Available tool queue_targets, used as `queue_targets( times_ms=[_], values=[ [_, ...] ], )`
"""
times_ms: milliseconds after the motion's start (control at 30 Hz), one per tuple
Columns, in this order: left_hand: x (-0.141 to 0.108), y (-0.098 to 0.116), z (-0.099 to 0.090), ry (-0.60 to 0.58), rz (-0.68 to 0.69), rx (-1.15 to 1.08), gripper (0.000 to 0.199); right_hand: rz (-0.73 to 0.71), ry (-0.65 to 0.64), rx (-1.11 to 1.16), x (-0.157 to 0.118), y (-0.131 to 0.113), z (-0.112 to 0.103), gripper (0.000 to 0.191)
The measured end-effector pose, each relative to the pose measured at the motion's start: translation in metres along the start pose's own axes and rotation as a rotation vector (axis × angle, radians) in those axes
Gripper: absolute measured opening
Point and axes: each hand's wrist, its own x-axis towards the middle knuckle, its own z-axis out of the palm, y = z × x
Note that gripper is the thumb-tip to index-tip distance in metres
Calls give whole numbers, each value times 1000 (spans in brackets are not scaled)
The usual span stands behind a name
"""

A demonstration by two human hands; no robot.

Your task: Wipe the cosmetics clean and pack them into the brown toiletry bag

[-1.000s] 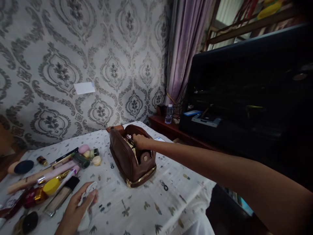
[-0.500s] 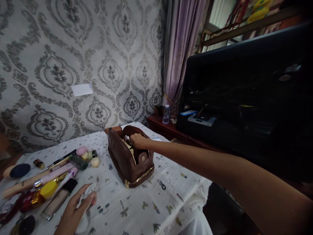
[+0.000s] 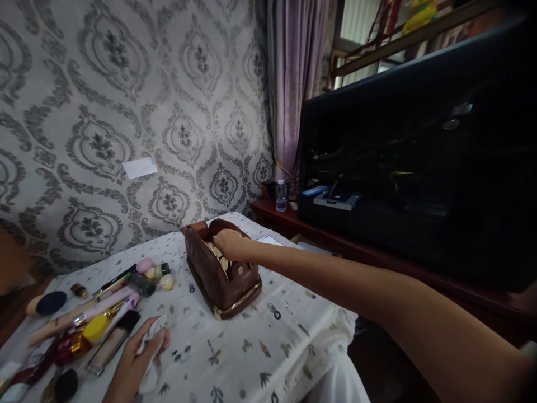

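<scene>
The grip of the left hand (image 3: 136, 352) is closed loosely, thumb and fingers pinching a crumpled white tissue (image 3: 149, 382), part of which trails below the hand. The right hand (image 3: 230, 244) reaches into the mouth of a brown bag (image 3: 205, 267); its fingertips are partly hidden, so how far its grip is open, and whether it has hold of anything, cannot be told.

The bag stands upright near the middle of the desk (image 3: 247, 366), which is covered by a white cloth with small printed motifs. Its top gapes between two raised sides. The leather is smooth and dark; a gold-toned zip (image 3: 239, 302) runs around the near end, low down, and a round stud (image 3: 240, 271) sits above it. Gold-toned contents show within the opening, too shadowed to identify.

To the left of the bag, well apart from it, lies a loose group of cosmetics: a pink sponge (image 3: 145, 265), a dark green container (image 3: 143, 285), a small pale jar (image 3: 166, 281), a yellow cap (image 3: 96, 328) and, just beside the left hand, a black-capped bottle (image 3: 109, 346). Beyond the desk, a clear bottle (image 3: 281, 197) stands before a purple curtain (image 3: 293, 73).
</scene>
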Motion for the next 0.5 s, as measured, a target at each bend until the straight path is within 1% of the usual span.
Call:
queue_targets(
  times_ms=[100,133,167,200,267,300,333,400,433,500],
  values=[
    [-5,5,6,66,57,-12,66,-74,140,11,-26,-21,-9,25],
    [-7,8,8,93,76,-14,65,-114,223,17,-36,-29,-7,27],
    [-9,11,10,108,88,-12,64,-181,372,27,-46,-36,-3,24],
    [-10,13,11,115,94,-8,63,-240,488,37,-56,-44,3,21],
    [-10,17,11,120,105,9,61,-338,649,75,-71,-60,22,19],
    [-9,18,10,124,119,23,60,-388,692,104,-75,-68,34,18],
    [-7,18,8,127,140,41,60,-457,702,135,-78,-76,46,17],
    [-2,18,4,129,181,96,58,-600,645,194,-79,-94,69,13],
    [-1,17,2,126,189,128,57,-666,591,224,-76,-103,80,13],
    [2,17,-1,148,169,165,57,-730,495,285,-68,-123,97,15]
  ],
)
